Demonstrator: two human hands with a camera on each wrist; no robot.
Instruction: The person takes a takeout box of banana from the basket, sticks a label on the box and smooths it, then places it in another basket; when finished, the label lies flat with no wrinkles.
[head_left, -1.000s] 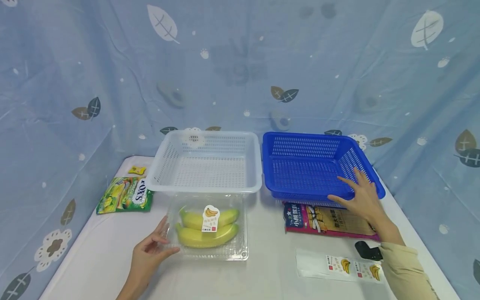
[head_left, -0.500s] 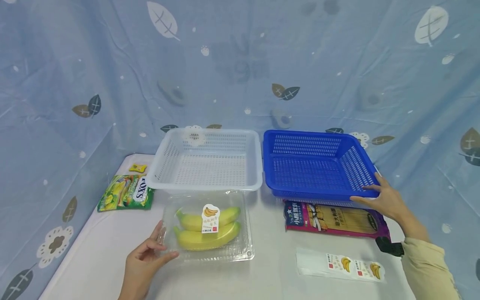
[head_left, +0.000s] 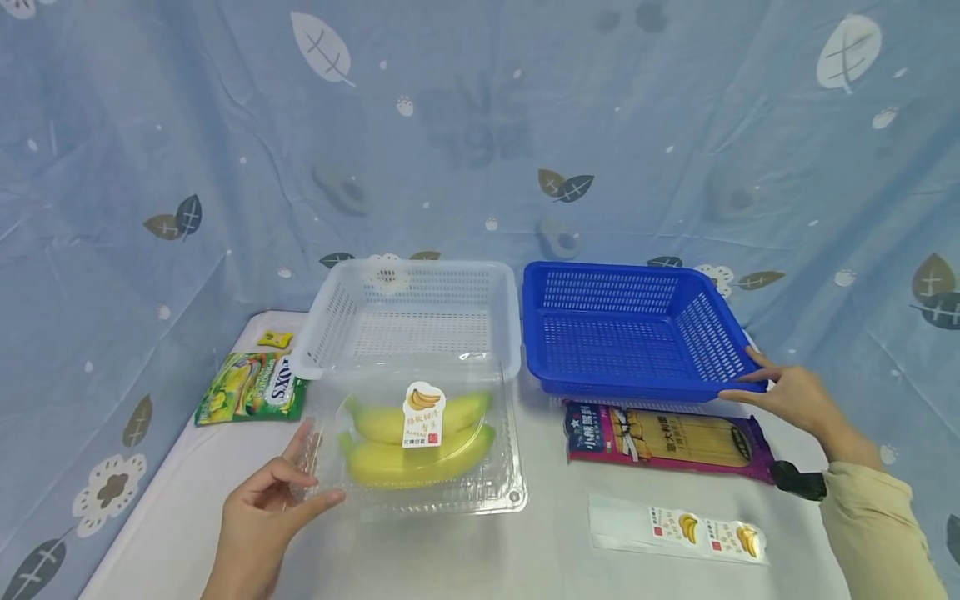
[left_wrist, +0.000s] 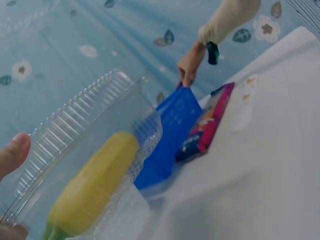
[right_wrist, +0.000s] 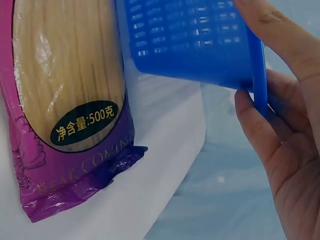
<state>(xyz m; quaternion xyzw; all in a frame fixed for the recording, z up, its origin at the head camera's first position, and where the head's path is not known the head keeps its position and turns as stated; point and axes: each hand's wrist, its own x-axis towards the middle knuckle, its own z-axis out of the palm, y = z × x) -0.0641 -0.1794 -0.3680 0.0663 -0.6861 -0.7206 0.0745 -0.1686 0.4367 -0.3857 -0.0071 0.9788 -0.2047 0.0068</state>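
My left hand [head_left: 262, 508] pinches the left edge of a clear plastic clamshell box [head_left: 480, 497], which hangs above the table in front of the white basket. Two yellow bananas [head_left: 420, 458] lie inside, under a white banana sticker [head_left: 423, 415] on the lid. In the left wrist view, thumb and finger show at the edge of the box [left_wrist: 75, 125]. My right hand [head_left: 798, 404] grips the front right corner of a blue plastic basket [head_left: 622, 387]; the right wrist view shows its fingers [right_wrist: 257, 127] around the rim.
A white basket [head_left: 405, 371] stands left of the blue one. Before the blue basket lie a spaghetti packet [head_left: 675, 442] and a strip of banana stickers [head_left: 678, 531]. On the left are a green FOX'S candy bag [head_left: 251, 387] and a small yellow wrapped piece [head_left: 275, 339].
My left hand has lifted the box off the table, and it now overlaps the white basket's front. My right hand has moved right, from over the blue basket's front to gripping its corner.
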